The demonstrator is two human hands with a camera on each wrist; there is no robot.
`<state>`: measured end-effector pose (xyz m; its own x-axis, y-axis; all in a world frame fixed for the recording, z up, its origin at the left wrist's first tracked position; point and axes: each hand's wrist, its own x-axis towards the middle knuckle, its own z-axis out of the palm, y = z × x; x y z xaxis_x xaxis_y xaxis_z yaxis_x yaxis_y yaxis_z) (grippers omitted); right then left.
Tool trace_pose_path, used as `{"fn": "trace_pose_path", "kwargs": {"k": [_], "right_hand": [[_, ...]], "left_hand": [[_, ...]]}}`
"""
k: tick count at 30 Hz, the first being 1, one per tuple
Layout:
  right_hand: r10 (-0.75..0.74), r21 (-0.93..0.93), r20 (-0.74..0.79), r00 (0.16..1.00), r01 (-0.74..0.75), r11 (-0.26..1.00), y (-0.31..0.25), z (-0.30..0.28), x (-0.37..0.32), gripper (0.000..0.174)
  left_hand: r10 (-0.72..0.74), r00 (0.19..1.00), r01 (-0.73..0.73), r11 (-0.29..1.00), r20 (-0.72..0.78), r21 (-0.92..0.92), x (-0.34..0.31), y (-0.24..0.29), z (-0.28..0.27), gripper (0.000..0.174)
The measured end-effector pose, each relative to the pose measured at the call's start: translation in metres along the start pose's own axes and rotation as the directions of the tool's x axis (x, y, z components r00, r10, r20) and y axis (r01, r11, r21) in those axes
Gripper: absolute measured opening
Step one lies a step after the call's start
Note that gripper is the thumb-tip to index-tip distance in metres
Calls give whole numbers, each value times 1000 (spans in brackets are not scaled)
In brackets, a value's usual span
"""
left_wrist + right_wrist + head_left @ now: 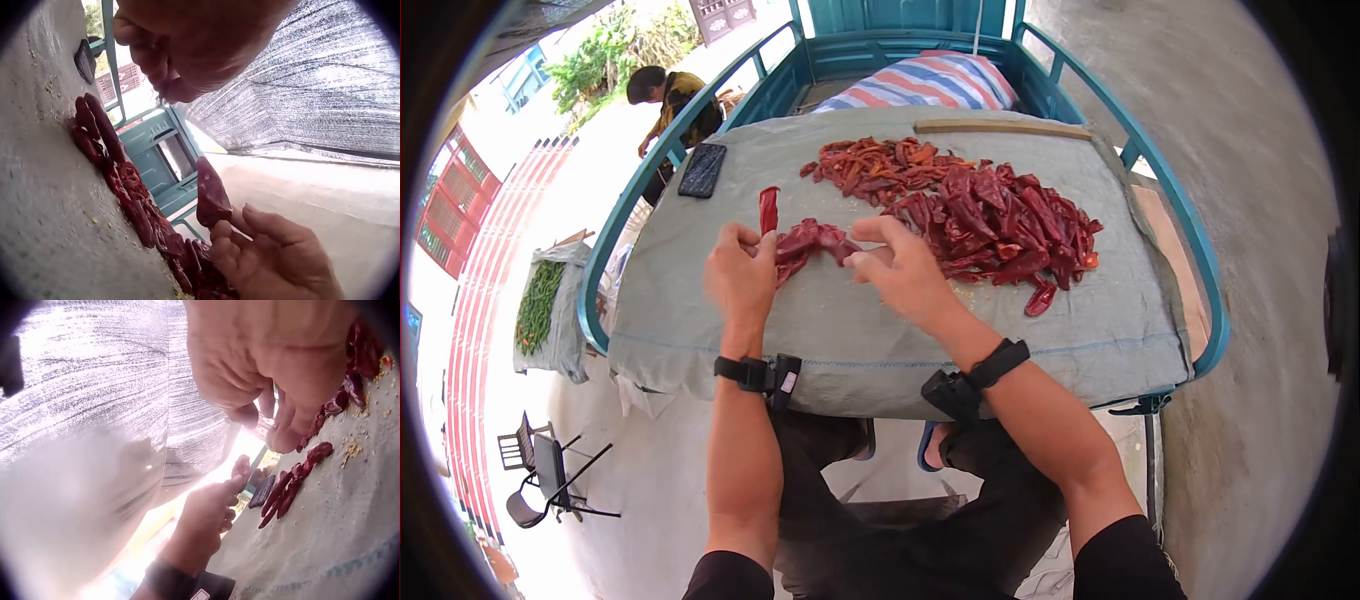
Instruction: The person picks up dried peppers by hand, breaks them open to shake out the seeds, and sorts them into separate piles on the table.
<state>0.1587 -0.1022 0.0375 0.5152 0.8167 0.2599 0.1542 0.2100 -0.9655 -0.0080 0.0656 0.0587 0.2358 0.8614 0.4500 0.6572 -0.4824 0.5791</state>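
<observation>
Upright between thumb and fingers, a red chili piece (769, 208) is pinched by the left hand (738, 278); the right wrist view also shows this piece (241, 466) in the left hand (203, 515). The right hand (908, 278) pinches a dark red chili piece (212, 195), clearest in the left wrist view beside that hand (278, 259). Between the hands, a small row of chilies (805, 240) lies on the grey-green cloth (850, 335). The right hand (269, 356) partly covers its piece in its own wrist view. The left hand (194, 44) shows curled fingers there.
A large heap of red chilies (1000, 225) lies right of the hands, with a wooden strip (1000, 128) behind it. A dark phone (702, 171) rests at the left. Teal rails (635, 215) flank the cloth. Another person (685, 105) bends beyond the left rail.
</observation>
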Motion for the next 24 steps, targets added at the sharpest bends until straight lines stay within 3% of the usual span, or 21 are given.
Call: {"fn": "trace_pose_path", "kwargs": {"k": [2,4,6,8,11,14,15,19,24], "right_hand": [[-4,-65,79,997,10,998,-9,-1,-6,39],[-160,-336,69,985,174,926,-16,-14,-8,45],[-343,-651,106,933,326,686,-17,-38,-6,48],[-454,-843,114,884,328,427,-38,-62,-3,55],[-447,-934,3,895,162,318,-49,-83,-5,59],[-339,-958,18,940,114,264,-37,-89,-9,64],[-312,-971,51,949,120,205,-30,-88,-10,68],[-116,-960,91,989,118,254,-29,-73,-10,67],[-160,-887,84,984,147,438,-22,-72,-8,56]], "left_hand": [[131,989,-131,991,-74,9,-3,4,2,31],[269,945,-276,961,-187,-16,-6,9,8,28],[254,966,-258,912,-57,-319,-13,32,9,22],[308,949,-233,824,62,-517,-19,51,19,18],[469,862,-295,775,195,-559,-32,85,15,16],[461,791,-148,781,402,-607,-36,93,37,17],[469,794,-163,778,388,-607,-39,89,48,19],[479,796,-182,773,370,-608,-57,72,87,25],[505,807,-246,758,306,-604,-69,68,94,32]]}}
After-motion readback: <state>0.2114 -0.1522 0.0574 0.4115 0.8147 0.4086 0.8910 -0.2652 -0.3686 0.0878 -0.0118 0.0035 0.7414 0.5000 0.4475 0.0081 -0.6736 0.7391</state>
